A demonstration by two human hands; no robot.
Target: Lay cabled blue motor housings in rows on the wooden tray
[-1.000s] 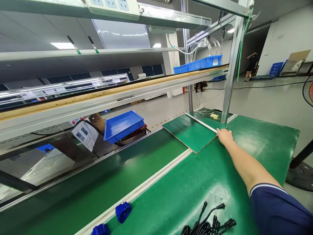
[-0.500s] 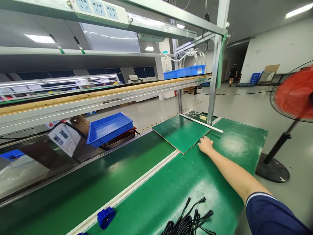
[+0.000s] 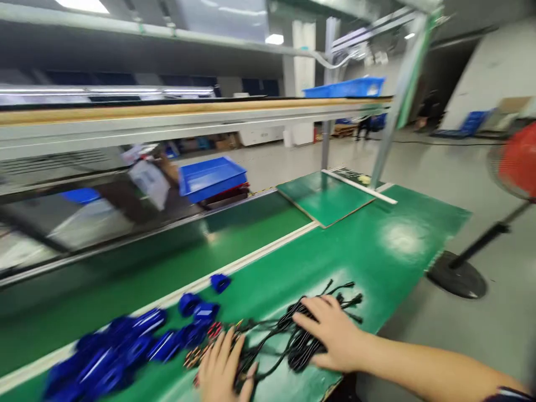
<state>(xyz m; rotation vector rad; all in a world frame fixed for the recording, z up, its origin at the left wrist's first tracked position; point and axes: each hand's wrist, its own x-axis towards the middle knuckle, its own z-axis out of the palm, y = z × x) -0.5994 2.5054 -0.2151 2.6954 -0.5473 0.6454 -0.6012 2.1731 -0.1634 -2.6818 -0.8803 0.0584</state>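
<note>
A bundle of black cables (image 3: 298,349) with plug ends lies across the green worktop (image 3: 268,290). My right hand (image 3: 335,333) rests over the coiled part of the bundle, fingers spread. At the bundle's other end, my left hand (image 3: 221,368) lies with its fingers stretched out over the bare wire ends (image 3: 195,356), which show red and copper colours. Left of that hand is a heap of blue plastic parts (image 3: 125,352), blurred by motion. A single blue part (image 3: 220,282) sits apart from the heap, near the white strip.
A green board (image 3: 326,198) lies at the worktop's far end, beside a white bar (image 3: 360,187) and a metal post (image 3: 400,100). Behind the bench stands a blue tray (image 3: 213,177). A red fan (image 3: 519,162) stands at the right. A shelf beam (image 3: 188,120) crosses above.
My right hand has come back from the green board's edge to the cables. My left hand has entered the view. The camera has turned down and left, bringing the blue heap into sight.
</note>
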